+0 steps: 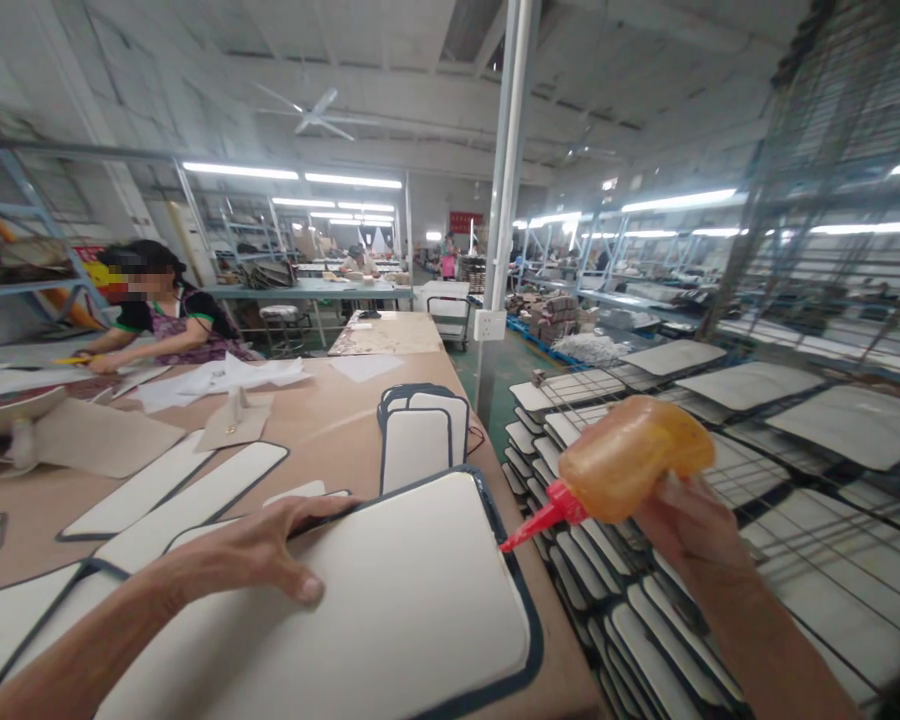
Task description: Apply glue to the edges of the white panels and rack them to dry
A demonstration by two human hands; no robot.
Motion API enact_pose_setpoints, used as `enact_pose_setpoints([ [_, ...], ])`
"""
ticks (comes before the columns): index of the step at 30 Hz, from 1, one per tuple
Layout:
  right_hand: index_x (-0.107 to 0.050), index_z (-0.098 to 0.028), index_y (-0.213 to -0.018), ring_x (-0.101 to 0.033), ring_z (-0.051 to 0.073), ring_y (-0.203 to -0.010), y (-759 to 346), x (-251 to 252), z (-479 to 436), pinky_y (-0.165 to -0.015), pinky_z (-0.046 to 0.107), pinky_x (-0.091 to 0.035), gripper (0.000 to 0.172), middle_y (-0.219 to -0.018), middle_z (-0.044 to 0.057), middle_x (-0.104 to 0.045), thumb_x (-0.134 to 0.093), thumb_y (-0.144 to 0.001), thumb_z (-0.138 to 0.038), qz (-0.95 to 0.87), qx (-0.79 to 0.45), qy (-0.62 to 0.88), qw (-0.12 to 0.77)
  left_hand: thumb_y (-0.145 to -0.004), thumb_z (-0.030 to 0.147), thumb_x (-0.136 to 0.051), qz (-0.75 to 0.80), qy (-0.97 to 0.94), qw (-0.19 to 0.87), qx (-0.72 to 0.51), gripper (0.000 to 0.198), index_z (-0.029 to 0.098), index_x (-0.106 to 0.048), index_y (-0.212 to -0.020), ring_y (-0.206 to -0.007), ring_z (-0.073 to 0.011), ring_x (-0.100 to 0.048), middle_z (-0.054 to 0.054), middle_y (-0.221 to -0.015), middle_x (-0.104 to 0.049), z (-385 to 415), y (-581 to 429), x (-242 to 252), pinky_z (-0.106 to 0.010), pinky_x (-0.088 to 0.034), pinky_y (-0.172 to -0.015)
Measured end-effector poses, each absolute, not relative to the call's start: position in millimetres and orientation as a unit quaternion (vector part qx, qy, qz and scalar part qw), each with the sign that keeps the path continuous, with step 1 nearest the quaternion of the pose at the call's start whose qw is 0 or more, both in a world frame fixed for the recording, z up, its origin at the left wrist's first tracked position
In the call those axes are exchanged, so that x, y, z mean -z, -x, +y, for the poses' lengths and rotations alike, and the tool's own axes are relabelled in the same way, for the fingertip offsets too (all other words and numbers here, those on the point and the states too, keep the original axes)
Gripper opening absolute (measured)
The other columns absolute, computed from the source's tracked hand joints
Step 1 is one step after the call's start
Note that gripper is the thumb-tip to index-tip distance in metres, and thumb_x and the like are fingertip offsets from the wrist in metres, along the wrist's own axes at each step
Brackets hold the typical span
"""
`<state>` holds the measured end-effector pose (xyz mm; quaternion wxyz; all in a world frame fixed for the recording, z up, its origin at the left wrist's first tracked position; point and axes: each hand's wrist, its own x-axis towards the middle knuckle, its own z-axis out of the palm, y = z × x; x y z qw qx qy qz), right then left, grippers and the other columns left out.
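Observation:
A large cream panel (405, 590) with a dark blue border and rounded corners lies in front of me at the table's right edge. My left hand (277, 550) grips its far left edge, thumb on the face and fingers going behind it. In my right hand (682, 510) is an amber squeeze bottle (630, 455) with a red nozzle, tilted down to the left. The nozzle tip is at the panel's right border; whether it touches, I cannot tell. My right fingers are partly hidden by the bottle.
Smaller bordered panels (191, 500) lie on the brown table (315, 420) to the left; several more (418, 450) are stacked ahead. Wire racks (757, 470) full of panels stand close on the right. A metal post (499, 200) rises ahead. A co-worker (176, 310) works at the left.

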<state>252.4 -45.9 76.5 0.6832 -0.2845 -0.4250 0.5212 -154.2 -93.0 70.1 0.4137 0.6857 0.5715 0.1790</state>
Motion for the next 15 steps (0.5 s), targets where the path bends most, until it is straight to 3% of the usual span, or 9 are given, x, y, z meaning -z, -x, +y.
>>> enact_pose_setpoints([
  [5, -0.065, -0.024, -0.097, -0.064, 0.036, -0.091, -255.7, -78.0, -48.1, -0.083, 0.056, -0.047, 0.057, -0.083, 0.007, -0.07, -0.082, -0.043, -0.031, -0.413, -0.51, 0.296, 0.694, -0.051, 0.041, -0.082, 0.561, -0.671, 0.441, -0.201, 0.078, 0.033, -0.058, -0.125, -0.137, -0.0359, -0.026, 0.002, -0.142, -0.046, -92.3, 156.5, -66.9, -0.041, -0.02, -0.111],
  [15, -0.067, -0.025, -0.093, -0.066, 0.034, -0.088, -262.8, -79.2, -55.3, -0.079, 0.05, -0.052, 0.052, -0.085, 0.009, -0.071, -0.082, -0.045, -0.037, -0.454, -0.513, 0.303, 0.662, -0.052, 0.036, -0.082, 0.544, -0.643, 0.495, -0.212, 0.075, 0.032, -0.059, -0.124, -0.134, -0.0331, -0.033, 0.003, -0.14, -0.049, -89.3, 149.0, -73.4, -0.038, -0.027, -0.109],
])
